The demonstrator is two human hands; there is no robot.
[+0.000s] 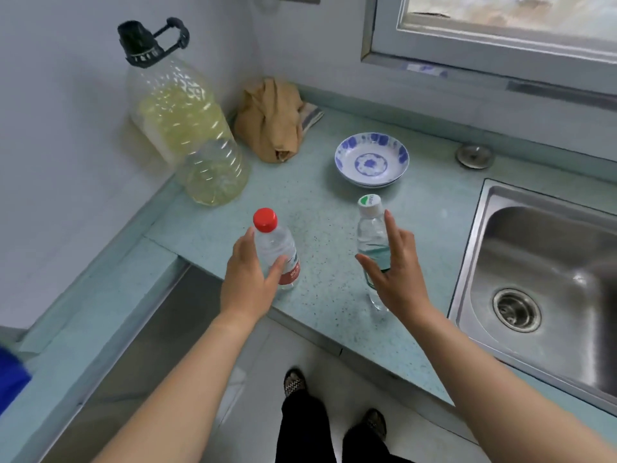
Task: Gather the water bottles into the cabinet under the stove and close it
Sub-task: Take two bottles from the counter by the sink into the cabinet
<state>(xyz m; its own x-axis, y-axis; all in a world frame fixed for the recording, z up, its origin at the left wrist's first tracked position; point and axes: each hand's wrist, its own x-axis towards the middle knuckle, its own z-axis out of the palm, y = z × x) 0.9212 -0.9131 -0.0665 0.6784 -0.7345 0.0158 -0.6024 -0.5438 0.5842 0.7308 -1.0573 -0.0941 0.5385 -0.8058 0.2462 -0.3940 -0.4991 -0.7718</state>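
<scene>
Two small clear water bottles stand on the pale green countertop (317, 208) near its front edge. The red-capped bottle (274, 243) with a red label is on the left, and my left hand (247, 282) is wrapped around its body, thumb across the front. The white-capped bottle (370, 230) with a green label is on the right. My right hand (397, 272) is at its right side with fingers spread, the thumb crossing in front of the label. No cabinet is in view.
A large oil jug (187, 128) stands in the back left corner beside a crumpled tan cloth (272, 121). Behind the bottles sits a blue-and-white dish (371, 160). A steel sink (551, 262) lies to the right and a lower steel surface (150, 329) to the left.
</scene>
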